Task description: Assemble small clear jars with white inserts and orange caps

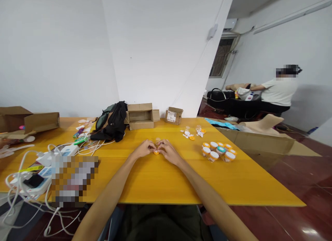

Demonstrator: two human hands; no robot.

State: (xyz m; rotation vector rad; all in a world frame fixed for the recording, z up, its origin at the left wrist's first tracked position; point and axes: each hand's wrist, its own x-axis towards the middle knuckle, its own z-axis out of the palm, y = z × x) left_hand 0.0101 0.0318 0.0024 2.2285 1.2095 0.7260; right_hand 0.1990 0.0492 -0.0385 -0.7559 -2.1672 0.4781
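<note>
Both my hands meet at the middle of the yellow table. My left hand and my right hand have their fingers curled together around a small orange lid that lies on the tabletop between them. A small clear cup stands just behind my fingertips. To the right sits a cluster of several small jars with orange, white and teal lids. Loose lids and small white pieces lie behind that cluster.
Open cardboard boxes and a black bag stand at the back. White cables and power strips crowd the left end. A large flat carton lies to the right. A person sits far right.
</note>
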